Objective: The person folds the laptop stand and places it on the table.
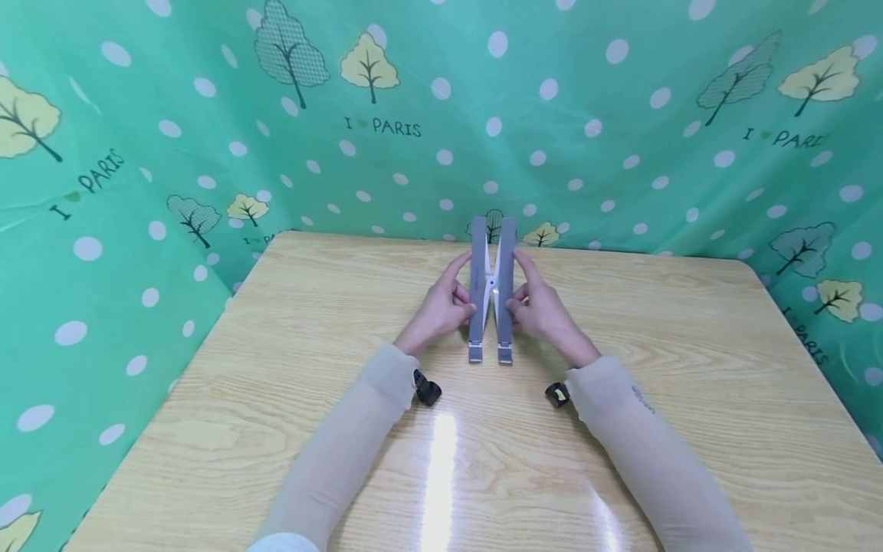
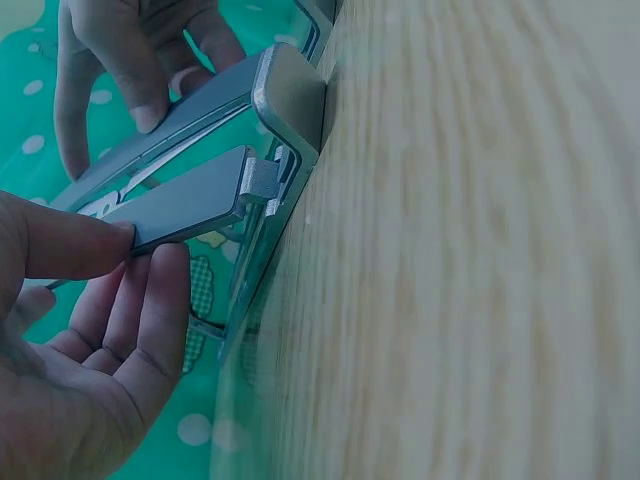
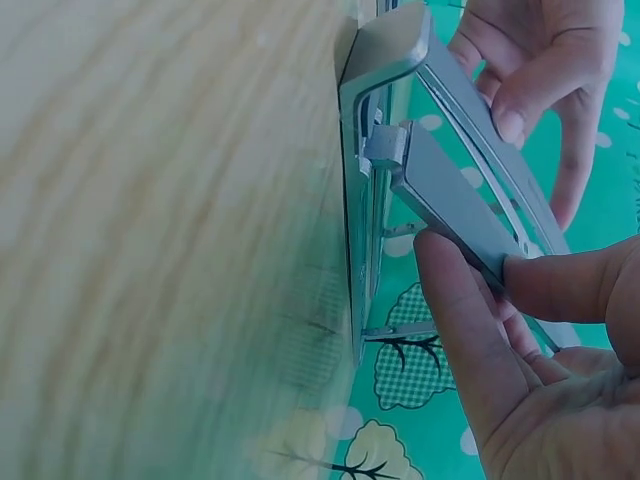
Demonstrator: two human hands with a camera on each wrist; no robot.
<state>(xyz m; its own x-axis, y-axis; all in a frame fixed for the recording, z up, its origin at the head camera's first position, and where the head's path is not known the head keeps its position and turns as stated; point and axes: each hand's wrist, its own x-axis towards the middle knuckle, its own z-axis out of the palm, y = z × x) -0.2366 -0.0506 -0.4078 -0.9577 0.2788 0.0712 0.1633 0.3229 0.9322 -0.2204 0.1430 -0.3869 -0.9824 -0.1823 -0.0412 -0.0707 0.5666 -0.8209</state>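
A grey metal folding laptop stand (image 1: 477,268) stands near the table's back edge, its two long arms side by side and slightly apart. Thin silver cross bars (image 1: 492,283) meet at a pivot between the arms. My left hand (image 1: 444,303) pinches the left arm between thumb and fingers, as the left wrist view shows up close. On the other side, my right hand (image 1: 545,307) pinches the right arm (image 3: 470,205) the same way. Bent lips (image 2: 290,95) at the near ends of the stand sit low by the tabletop. The arms slope upward away from me.
The stand is on a light wood-grain table (image 1: 331,307). Behind and to the sides hangs a green dotted cloth (image 1: 414,169) with printed trees. Black wrist devices (image 1: 427,389) are strapped under both sleeves. Light glares off the table's front part.
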